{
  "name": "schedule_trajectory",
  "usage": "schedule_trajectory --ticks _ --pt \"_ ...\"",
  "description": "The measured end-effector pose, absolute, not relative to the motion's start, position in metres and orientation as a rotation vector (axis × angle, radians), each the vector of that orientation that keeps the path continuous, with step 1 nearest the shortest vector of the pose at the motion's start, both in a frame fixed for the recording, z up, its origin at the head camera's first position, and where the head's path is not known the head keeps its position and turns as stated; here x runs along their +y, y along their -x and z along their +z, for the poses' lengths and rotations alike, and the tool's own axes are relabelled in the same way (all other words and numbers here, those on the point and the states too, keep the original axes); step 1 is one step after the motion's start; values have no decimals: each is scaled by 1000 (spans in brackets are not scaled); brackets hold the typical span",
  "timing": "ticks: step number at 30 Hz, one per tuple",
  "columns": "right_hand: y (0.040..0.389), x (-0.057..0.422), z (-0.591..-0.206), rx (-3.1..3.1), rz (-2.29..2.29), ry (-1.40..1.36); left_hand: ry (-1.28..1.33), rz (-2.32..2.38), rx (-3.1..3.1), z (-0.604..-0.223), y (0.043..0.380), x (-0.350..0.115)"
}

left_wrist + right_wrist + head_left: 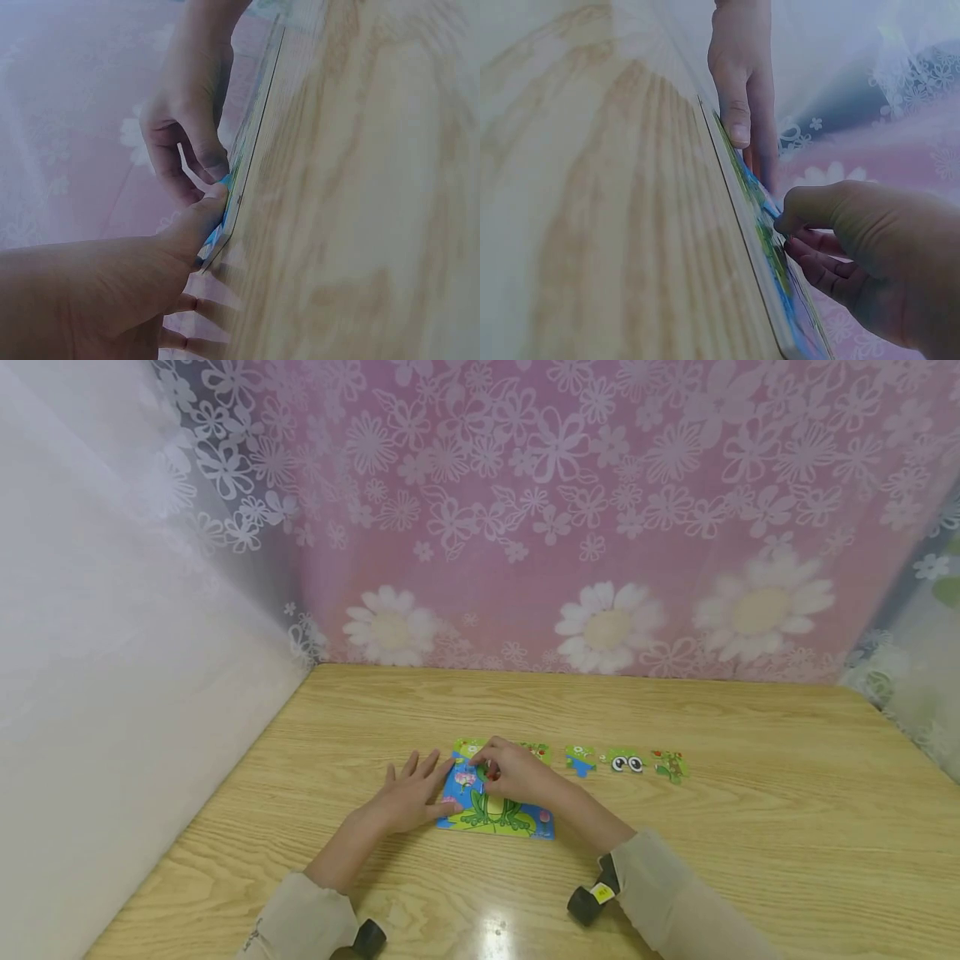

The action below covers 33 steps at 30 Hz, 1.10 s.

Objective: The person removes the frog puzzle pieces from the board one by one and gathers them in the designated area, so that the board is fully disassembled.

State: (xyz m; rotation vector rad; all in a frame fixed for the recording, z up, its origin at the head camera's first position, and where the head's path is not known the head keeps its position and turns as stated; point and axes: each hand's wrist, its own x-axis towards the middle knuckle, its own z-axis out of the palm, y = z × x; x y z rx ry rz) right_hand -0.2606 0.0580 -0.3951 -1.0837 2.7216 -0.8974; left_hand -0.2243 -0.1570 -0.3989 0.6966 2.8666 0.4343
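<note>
A frog jigsaw puzzle board (491, 829) lies flat on the wooden table. My left hand (408, 797) rests at its left side, fingers spread, the thumb on the board's lower left part. Over the upper middle of the puzzle, my right hand (517, 770) pinches a puzzle piece between thumb and fingers. In the right wrist view this puzzle piece (771, 209) shows a blue edge tilted up from the board; its picture is mostly hidden by the fingers. The left wrist view shows the left thumb (206, 214) on the board close to the right fingertips.
Three loose pieces lie in a row right of the board: a blue and green piece (581, 760), one with frog eyes (626, 762) and a green and brown one (671, 765). Behind the wooden table (750, 860) hangs a pink flowered curtain (480, 568); a white sheet (135, 652) hangs left.
</note>
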Motion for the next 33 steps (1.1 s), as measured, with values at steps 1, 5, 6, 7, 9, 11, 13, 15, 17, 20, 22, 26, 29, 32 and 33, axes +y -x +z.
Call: schedule_trajectory --ticks 1,5,6,7,9,11,13,15,17,20,22,26,29,32,33 --pt "260 58 -395 2721 -902 1076 -697 435 2866 -399 224 -157" --pt "261 57 -396 2728 -913 1056 -703 442 2861 -399 225 -158" --pt "261 57 -396 2729 -914 1056 -704 442 2860 -399 225 -158" --pt "261 57 -396 2729 -917 1057 -703 443 2860 -400 225 -158" --pt "262 57 -396 2724 -934 1055 -700 433 2862 -399 225 -159" --pt "262 57 -396 2716 -953 1050 -699 431 2863 -399 224 -159" --pt "262 57 -396 2711 -970 1030 -700 433 2861 -398 224 -159" --pt "262 58 -396 2709 -980 1015 -705 440 2855 -397 224 -159" --pt "263 60 -396 2704 -993 1009 -714 452 2851 -397 223 -158" --pt "264 66 -394 2691 -1010 1014 -714 450 2850 -397 223 -158" --pt "264 70 -392 2686 -1021 1034 -714 447 2855 -397 224 -158" --pt "263 82 -387 2712 -1013 1067 -698 436 2863 -400 225 -158" --pt "262 94 -383 2734 -999 1083 -691 429 2867 -402 227 -159" --pt "259 106 -380 2741 -993 1097 -692 422 2869 -403 228 -159" --pt "259 110 -380 2742 -994 1100 -693 425 2869 -404 228 -160"
